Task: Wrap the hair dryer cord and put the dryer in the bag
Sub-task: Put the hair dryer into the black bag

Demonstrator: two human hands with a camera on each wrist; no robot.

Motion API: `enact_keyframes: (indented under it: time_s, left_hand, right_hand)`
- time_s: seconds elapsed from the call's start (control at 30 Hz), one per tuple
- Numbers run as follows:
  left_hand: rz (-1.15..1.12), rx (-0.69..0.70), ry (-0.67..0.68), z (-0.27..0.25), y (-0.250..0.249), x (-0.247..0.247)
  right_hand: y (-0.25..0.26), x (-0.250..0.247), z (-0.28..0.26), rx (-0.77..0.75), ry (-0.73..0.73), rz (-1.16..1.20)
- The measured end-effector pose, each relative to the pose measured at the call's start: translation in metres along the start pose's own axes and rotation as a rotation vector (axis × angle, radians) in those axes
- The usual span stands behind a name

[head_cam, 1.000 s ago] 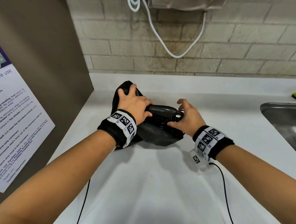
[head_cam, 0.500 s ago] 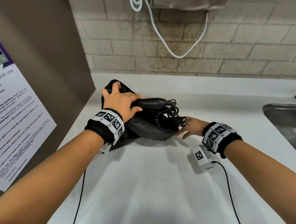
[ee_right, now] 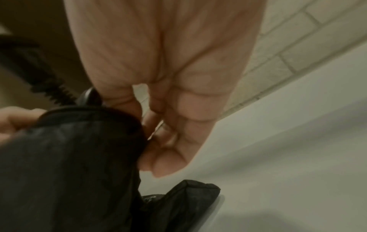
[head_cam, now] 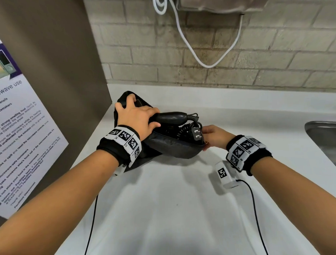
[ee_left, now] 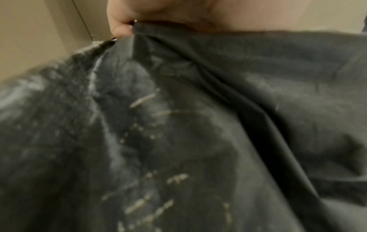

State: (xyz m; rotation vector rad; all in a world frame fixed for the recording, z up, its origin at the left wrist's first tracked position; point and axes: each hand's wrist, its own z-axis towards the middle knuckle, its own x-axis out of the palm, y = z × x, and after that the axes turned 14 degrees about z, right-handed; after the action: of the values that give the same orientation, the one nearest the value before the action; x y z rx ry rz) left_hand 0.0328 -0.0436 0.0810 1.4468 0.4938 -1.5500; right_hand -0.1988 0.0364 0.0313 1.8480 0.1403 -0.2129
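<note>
Black wristbands (head_cam: 248, 153), white coded tags, black cables (head_cam: 255, 210).

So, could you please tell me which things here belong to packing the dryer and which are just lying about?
Job:
- dryer, under the left hand
- coiled cord and plug
- bag, its right end held by the right hand

Lying about:
- sink
- white cable on the wall
- poster
- counter

A microwave notice (head_cam: 20, 136), white cable (head_cam: 208, 63) and steel sink (head_cam: 327, 139) surround the counter (head_cam: 166, 213).
</note>
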Motion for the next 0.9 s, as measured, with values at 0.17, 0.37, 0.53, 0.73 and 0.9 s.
enact_keyframes:
  time_s: [0.17,0.37,0.53,0.73,0.9]
  left_hand:
    - [0.075,0.056,0.05,0.005,0.002,-0.003]
    - [0.09,0.04,0.038,0.012,-0.006,-0.002]
    - [0.0,-0.032,0.035,0.016,-0.007,0.0]
    - [0.004,-0.047,0.016,0.013,-0.008,0.001]
    - [0.009,0.01,0.013,0.017,-0.009,0.0]
  right_hand:
    - [0.007,-0.01,0.008,-0.081,-0.29,-0.149]
    - [0.019,-0.017,0.011,-0.158,-0.394,-0.136]
    - [0.027,-0.008,0.008,-0.226,-0.374,-0.017]
    - [0.027,-0.005,-0.003,-0.177,-0.135,0.128]
    - [0.026,-0.008,0.002,-0.156,-0.337,-0.128]
